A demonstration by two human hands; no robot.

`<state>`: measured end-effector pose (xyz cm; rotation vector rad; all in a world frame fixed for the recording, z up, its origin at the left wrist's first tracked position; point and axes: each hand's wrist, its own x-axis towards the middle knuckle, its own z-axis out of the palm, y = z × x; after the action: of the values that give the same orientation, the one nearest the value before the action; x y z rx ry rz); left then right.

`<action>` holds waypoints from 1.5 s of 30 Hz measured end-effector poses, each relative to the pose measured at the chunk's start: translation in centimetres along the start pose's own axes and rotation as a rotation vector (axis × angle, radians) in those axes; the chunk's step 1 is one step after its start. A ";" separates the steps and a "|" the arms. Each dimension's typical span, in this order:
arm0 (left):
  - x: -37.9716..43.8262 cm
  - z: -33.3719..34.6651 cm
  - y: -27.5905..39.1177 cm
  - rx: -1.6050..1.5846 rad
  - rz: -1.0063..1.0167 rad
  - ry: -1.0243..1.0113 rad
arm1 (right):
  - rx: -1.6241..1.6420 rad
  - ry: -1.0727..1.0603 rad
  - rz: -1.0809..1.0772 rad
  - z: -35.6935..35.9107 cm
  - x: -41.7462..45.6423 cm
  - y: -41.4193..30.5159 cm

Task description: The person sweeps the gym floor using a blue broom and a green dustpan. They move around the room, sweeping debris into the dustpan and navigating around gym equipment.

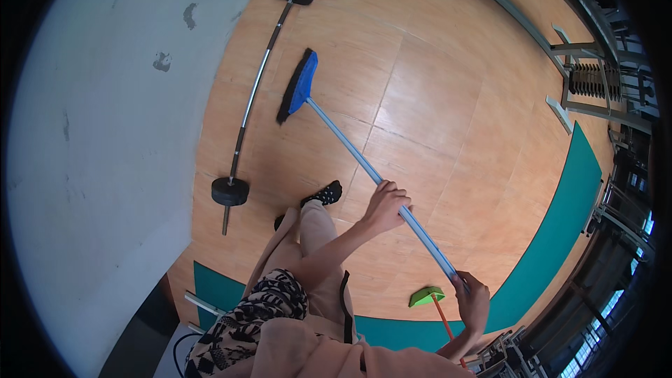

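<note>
A push broom's long light-blue handle (pixel 350 147) runs diagonally across the view. Its blue head (pixel 303 84) with dark bristles rests on the floor at upper left. Around the middle of the handle my left hand (pixel 387 206) is closed. My right hand (pixel 472 296) grips the same handle near its end, lower right. To the left of the broom head a barbell (pixel 257 84) with black weight plates lies on the floor, close to the wall. Behind my right forearm, partly hidden, is a green dustpan or brush head (pixel 426 296) on an orange stick.
A pale wall (pixel 105 115) with peeled patches borders the wood-look floor (pixel 430 94) on the left. Green mats (pixel 556 210) lie right and below. Gym machines with a weight stack (pixel 593 81) line the right side. My sock-covered foot (pixel 328 194) stands near the barbell.
</note>
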<state>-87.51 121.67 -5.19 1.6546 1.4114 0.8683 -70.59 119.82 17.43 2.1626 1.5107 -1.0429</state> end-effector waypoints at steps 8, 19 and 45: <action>-4.4 -2.3 -15.1 0.708 -0.241 -0.420 | 0.002 -0.194 -0.198 13.9 3.7 -2.6; 4.3 7.2 8.2 -0.021 0.170 -0.582 | -0.105 0.268 0.239 -4.4 -7.7 1.2; 23.6 -11.7 -3.9 0.093 0.199 -0.655 | -0.263 0.216 0.219 -7.1 2.6 -27.3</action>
<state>-96.02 146.76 -2.88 1.9353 0.8525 0.3050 -92.07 136.83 24.67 2.2407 1.3684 -0.5231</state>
